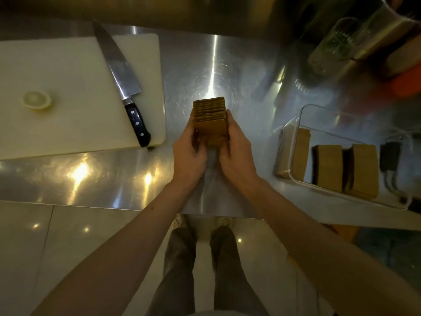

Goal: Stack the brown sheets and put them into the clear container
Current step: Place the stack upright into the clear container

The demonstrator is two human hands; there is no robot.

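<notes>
A thick stack of brown sheets stands on edge at the middle of the steel counter. My left hand presses its left side and my right hand presses its right side, so both hands hold it between them. The clear container lies on the counter to the right, apart from my hands. Inside it stand three bundles of brown sheets side by side.
A white cutting board lies at the left with a large black-handled knife and a pale round slice on it. Glass jars and an orange object crowd the back right. The counter's front edge runs below my wrists.
</notes>
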